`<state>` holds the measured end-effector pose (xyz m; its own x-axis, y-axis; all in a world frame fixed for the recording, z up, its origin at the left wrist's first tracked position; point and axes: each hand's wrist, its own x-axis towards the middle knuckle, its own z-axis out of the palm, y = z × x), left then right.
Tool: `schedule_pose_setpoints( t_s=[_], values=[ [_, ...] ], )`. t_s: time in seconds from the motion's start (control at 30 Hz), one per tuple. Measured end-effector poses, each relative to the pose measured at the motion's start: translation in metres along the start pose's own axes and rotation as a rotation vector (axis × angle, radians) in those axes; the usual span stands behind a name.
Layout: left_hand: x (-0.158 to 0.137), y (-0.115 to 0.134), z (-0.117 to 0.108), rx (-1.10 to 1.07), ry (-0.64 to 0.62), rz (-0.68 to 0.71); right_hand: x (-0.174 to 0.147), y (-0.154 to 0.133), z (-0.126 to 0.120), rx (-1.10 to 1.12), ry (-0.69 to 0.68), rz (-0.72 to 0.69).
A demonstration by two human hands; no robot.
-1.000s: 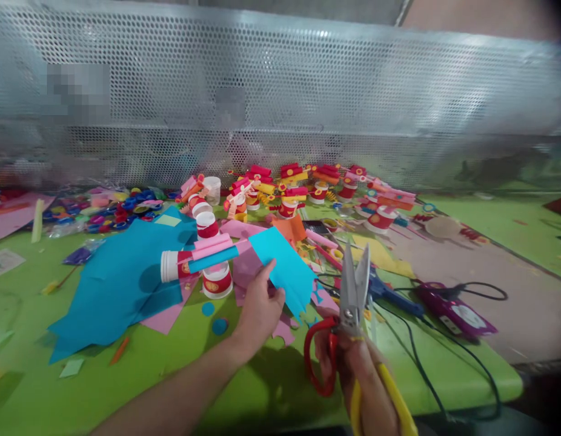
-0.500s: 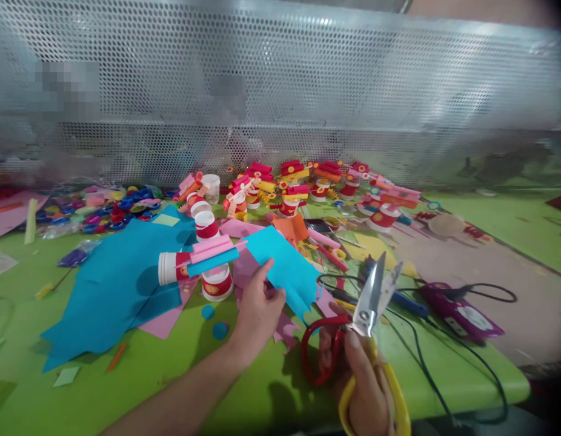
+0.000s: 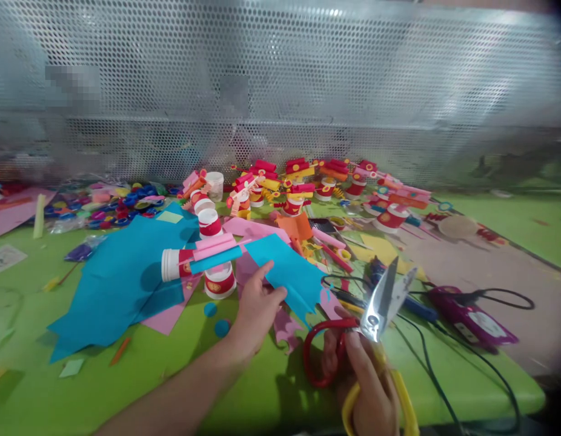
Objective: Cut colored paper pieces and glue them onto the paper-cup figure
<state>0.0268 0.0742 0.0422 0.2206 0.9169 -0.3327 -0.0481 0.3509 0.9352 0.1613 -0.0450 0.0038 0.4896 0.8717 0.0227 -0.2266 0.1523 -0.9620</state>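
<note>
My left hand [image 3: 260,303] grips a blue sheet of paper [image 3: 287,263] by its near-left edge, index finger and thumb lying over it. The sheet's right end has ragged, cut edges. In my right hand [image 3: 365,375] is a pair of scissors [image 3: 375,318] with one red and one yellow handle; the blades are parted and point up and away, apart from the paper. Left of the paper, a red and white paper cup [image 3: 219,281] stands upside down beside another cup [image 3: 172,265] on its side, which has pink and blue paper rolls [image 3: 214,251] by it.
Finished-looking cup-and-paper models [image 3: 292,200] stand along the back by a perforated metal panel [image 3: 271,72]. Large blue sheets [image 3: 117,272] lie left. Two blue paper discs [image 3: 222,328] lie near my left wrist. A purple power strip [image 3: 474,318] and black cables [image 3: 480,357] are at right.
The whole view has shifted slightly, with things sitting a little further right. My left hand keeps its hold on the blue paper, and the scissors stay parted in my right hand.
</note>
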Motion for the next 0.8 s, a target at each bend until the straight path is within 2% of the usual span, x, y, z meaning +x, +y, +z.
schedule_pose_setpoints(
  t_s=[0.37, 0.5, 0.6, 0.7, 0.8],
  values=[
    [0.0, -0.004, 0.0, -0.23, 0.007, 0.007, 0.007, -0.003, 0.009, -0.062, 0.089, -0.058],
    [-0.002, 0.0, 0.002, -0.327, -0.003, -0.021, 0.008, 0.003, 0.004, -0.097, 0.144, -0.024],
    [-0.003, 0.0, 0.003, -0.391, -0.035, -0.063, 0.007, 0.006, 0.0, -0.108, 0.124, 0.0],
    [-0.005, -0.002, 0.005, -0.359, -0.046, -0.085, 0.006, 0.008, -0.003, -0.089, 0.117, -0.017],
    [-0.009, -0.005, 0.006, -0.276, -0.089, -0.086, 0.007, 0.013, -0.011, -0.152, 0.186, -0.032]
  ],
)
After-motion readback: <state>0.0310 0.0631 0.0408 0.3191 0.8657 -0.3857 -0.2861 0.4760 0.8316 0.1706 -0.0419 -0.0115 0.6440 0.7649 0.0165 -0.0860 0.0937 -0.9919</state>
